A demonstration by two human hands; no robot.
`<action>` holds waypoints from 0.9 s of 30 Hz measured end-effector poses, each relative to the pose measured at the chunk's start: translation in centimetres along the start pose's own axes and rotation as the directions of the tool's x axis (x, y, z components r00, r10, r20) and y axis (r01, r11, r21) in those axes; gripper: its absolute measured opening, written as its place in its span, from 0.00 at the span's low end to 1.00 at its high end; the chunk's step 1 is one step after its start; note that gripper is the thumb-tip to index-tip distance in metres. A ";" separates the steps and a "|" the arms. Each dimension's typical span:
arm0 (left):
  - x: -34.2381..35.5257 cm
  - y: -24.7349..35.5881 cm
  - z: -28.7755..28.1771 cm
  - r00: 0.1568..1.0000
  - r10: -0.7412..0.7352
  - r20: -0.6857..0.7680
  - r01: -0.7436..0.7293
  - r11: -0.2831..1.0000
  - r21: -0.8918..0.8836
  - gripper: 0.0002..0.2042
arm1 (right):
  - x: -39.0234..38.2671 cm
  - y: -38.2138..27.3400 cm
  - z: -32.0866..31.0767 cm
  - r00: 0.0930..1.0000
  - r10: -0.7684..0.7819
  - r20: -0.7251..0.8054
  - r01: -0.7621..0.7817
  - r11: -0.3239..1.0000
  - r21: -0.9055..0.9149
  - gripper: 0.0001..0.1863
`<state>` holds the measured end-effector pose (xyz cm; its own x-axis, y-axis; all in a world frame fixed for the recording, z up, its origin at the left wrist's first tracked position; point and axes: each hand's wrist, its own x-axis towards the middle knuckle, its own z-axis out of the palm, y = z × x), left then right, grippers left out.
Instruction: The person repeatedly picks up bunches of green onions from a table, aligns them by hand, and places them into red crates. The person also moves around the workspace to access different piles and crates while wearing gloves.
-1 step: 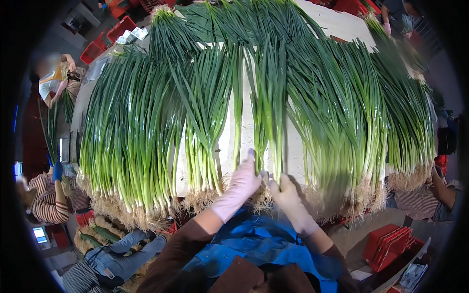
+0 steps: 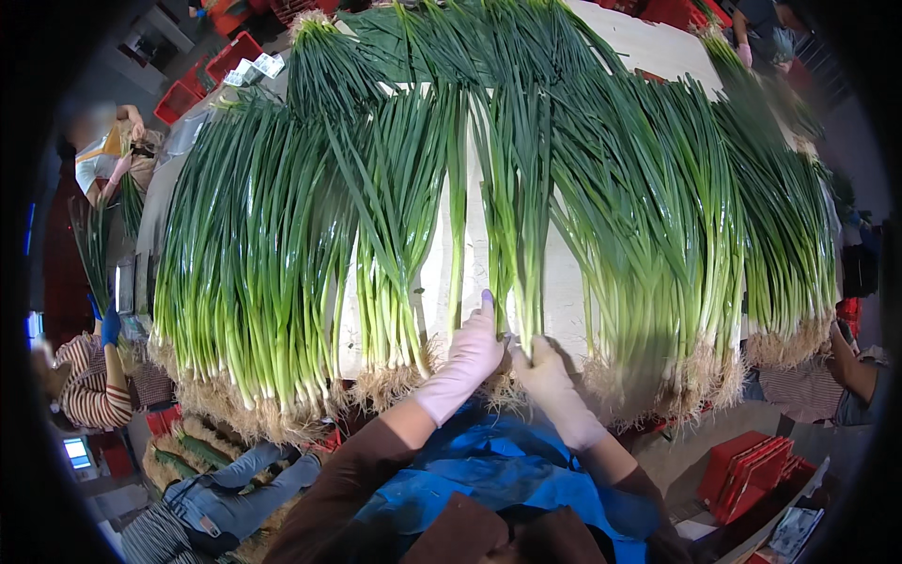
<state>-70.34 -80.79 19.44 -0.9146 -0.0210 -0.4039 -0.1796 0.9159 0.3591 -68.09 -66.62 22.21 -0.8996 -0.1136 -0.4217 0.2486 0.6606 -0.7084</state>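
Note:
Long spring onions (image 2: pixel 249 235) lie in rows on a pale table, leaves pointing away and roots towards me. My left hand (image 2: pixel 470 357), in a pale pink glove, is closed round a few spring onions at their white lower ends, its thumb or finger extended along the stalks. Beside it my right hand (image 2: pixel 554 381), in a cream glove, grips the base of a neighbouring spring onion stalk (image 2: pixel 529 282) with bent fingers. Roots (image 2: pixel 505 390) hang between the two hands at the table's near edge. Glove and stalks partly hide the left hand's grip.
A dense row of spring onions (image 2: pixel 658 254) stands to the right, with more bunches (image 2: pixel 329 66) across the back. Stacked red crates (image 2: pixel 747 475) sit at lower right. Several co-workers are around the table, one in a striped sleeve (image 2: pixel 99 381) at left. A pale table strip (image 2: pixel 477 240) shows between stalks.
Both hands have shifted very slightly, and the stalks between them have moved a little. Both hands keep their hold. At left, the co-worker's held leaves have moved slightly.

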 end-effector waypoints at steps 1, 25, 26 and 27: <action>0.3 0.4 -0.3 1.000 -0.024 0.007 0.025 0.998 -0.054 0.40 | 1.2 2.6 2.3 0.998 -0.054 -0.032 0.051 0.992 -0.114 0.16; -0.7 -1.8 -2.2 0.926 -0.002 0.378 0.370 -0.202 -0.907 0.16 | 1.0 -2.2 -0.5 0.891 -0.174 0.420 0.244 0.962 -0.120 0.28; -0.7 -2.8 -2.3 0.930 0.022 0.368 0.359 -0.280 -0.890 0.15 | 1.3 -2.5 -1.0 0.929 -0.183 0.322 0.197 0.980 -0.011 0.26; -0.6 -3.8 -2.3 0.934 0.044 0.356 0.347 -0.357 -0.867 0.15 | 1.3 -2.9 -2.1 0.960 -0.027 0.280 0.016 0.999 0.040 0.25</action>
<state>-69.94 -85.18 20.24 -0.7330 0.1637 -0.6603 -0.5679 -0.6816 0.4615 -70.77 -67.15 24.92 -0.7692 -0.3349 -0.5442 0.2481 0.6284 -0.7373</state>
